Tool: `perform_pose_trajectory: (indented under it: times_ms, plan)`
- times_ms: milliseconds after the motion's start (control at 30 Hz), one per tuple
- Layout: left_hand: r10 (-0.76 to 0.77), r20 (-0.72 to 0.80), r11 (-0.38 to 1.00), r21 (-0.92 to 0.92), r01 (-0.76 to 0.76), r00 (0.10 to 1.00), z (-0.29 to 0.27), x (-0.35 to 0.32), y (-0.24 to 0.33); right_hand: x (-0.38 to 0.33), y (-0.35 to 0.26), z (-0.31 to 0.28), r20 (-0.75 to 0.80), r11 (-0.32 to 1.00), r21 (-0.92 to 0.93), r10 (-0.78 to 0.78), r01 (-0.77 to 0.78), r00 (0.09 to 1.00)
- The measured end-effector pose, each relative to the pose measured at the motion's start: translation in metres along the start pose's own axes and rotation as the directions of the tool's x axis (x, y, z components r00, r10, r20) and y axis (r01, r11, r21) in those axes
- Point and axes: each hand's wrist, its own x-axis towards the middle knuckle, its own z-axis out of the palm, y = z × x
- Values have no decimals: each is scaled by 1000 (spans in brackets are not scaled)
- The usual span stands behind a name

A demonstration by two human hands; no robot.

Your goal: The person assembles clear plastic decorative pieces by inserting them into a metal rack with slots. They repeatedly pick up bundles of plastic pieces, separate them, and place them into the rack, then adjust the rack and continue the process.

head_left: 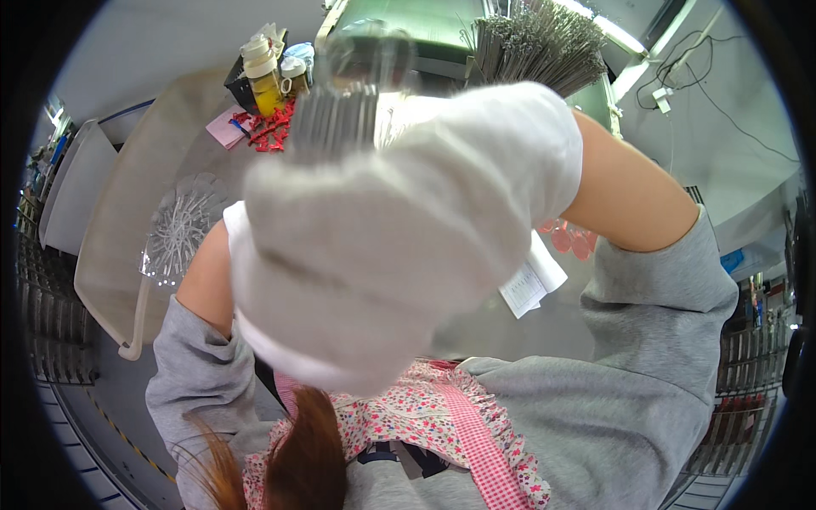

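Observation:
Both my hands wear white gloves and are raised close in front of me, smeared by motion and overlapping. My right hand (476, 174) reaches across from the right; my left hand (293, 310) comes up from the left, its fingers hidden. A bundle of thin metal rods (334, 123) stands up past the far edge of the gloves, blurred like them, with looped ends (370, 53) at its top. My right hand appears closed round this bundle. Whether my left hand also grips it is hidden.
Behind stands a larger bunch of metal rods (540, 47) beside a green surface (433, 27). At the back left are a bottle of yellow liquid (264, 76), red clips (270, 127) and a pink paper (228, 127). Clear plastic pieces (183, 223) lie left; a booklet (534, 276) lies right.

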Motion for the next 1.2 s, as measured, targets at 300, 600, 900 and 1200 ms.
perform_pose_trajectory:
  times_ms: [300, 600, 900, 1200]
  plan:
    - [134, -263, 947, 317, -46, 955, 39, 22, 15, -38, 11, -20, 185, 973, 18, 221, -228, 957]
    - [-198, -320, 879, 360, 312, 927, -104, -50, -12, -261, -32, -63, 543, 39, -455, 804, -889, -243]
    - [-306, 241, 837, -394, 381, 921, -107, -78, -23, -295, -85, -57, 648, 253, -735, 535, -629, -542]
    - [-161, 728, 970, 243, -31, 666, -60, -57, -9, -82, -36, -51, -91, 815, 344, 523, -466, 847]
